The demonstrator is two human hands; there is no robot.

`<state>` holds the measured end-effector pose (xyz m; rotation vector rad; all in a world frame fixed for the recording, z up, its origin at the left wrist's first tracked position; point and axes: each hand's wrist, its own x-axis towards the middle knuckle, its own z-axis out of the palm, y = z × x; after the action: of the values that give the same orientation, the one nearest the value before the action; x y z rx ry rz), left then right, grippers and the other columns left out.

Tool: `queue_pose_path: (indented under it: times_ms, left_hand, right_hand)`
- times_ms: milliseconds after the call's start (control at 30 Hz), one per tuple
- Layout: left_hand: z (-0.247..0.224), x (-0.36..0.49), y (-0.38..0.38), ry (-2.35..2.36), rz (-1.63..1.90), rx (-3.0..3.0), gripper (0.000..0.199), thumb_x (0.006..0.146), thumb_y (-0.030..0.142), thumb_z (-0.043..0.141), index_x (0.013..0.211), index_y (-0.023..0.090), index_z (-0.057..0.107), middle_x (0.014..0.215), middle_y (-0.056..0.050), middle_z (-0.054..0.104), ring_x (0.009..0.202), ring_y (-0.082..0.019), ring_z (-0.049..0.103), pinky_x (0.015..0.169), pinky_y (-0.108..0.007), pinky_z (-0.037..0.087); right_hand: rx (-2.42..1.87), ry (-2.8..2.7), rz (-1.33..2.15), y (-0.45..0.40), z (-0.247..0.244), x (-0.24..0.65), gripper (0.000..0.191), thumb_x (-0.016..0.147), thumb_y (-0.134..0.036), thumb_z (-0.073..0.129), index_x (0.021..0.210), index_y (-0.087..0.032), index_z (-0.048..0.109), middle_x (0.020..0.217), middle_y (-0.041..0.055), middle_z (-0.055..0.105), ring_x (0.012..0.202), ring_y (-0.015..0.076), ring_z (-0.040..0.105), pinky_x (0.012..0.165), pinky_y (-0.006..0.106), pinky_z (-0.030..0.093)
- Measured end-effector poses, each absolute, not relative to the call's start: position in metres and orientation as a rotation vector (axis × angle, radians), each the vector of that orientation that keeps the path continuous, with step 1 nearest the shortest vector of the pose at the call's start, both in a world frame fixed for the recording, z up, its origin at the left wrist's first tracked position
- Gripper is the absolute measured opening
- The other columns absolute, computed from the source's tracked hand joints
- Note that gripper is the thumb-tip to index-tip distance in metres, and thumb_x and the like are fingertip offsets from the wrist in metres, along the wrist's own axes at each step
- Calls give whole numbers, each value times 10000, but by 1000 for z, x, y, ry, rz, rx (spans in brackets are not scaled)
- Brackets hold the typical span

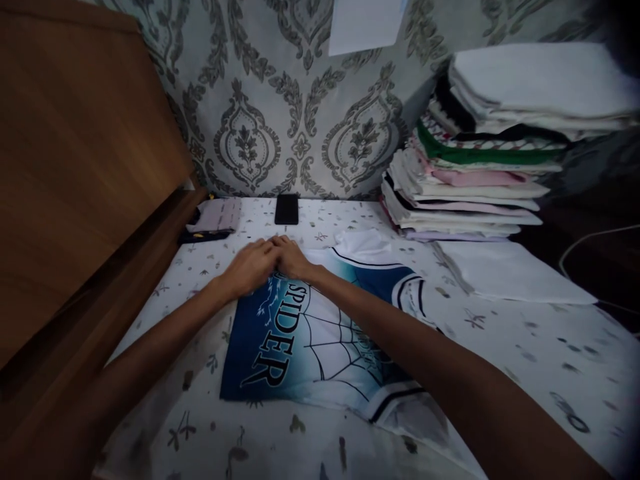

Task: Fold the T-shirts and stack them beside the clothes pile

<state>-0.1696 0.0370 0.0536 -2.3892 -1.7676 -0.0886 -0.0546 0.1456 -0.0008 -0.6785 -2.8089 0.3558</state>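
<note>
A blue and white shirt with a web print and the word SPIDER lies flat on a patterned white cloth, its neckline toward the right. My left hand and my right hand meet at the shirt's far left corner, fingers curled and touching each other. Both hands seem closed on the shirt's edge there, though the fingertips are partly hidden. My right forearm crosses over the middle of the shirt.
A tall stack of folded clothes stands at the back right, with a folded white cloth before it. A black phone and small folded items lie near the wall. Wooden furniture borders the left.
</note>
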Motion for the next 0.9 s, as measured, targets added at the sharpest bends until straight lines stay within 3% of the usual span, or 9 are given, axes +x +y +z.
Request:
queue_pose_path:
  times_ms: [167,467,667,900]
  left_hand:
    - [43,-155,0,-1651,-4,-2567,260,969,350,500,1143,176,581,1125,-92,607,1033,-254,541,882,-395,486]
    - [53,-201,-32,-1901,111,-2467,190,922,305,524,1084,218,573,1129,-83,610,1012,-255,546,832,-388,475]
    - [53,-172,-20,-1881,-210,-2618,199,965,306,481,1094,197,586,1102,-88,610,1045,-249,536,904,-392,464]
    - [53,-169,-62,-1776,-112,-2951,271,944,303,563,1204,232,591,1310,-79,544,1166,-246,533,963,-383,459]
  right_hand:
    - [-641,-2817,327,152,-7,-56,418,978,-235,504,1390,-242,569,1286,108,561,1133,261,445,928,384,370]
    - [-663,-2815,241,142,2,-55,432,1028,-379,407,1419,-262,550,1277,122,549,1131,286,451,942,421,394]
    - [-692,-2834,318,143,5,-56,424,1026,-331,412,1415,-238,549,1320,133,530,1192,302,440,991,456,383]
    - [-482,-2773,544,90,22,-5,350,1003,-237,424,1294,-147,596,1369,151,499,1262,292,440,1041,465,390]
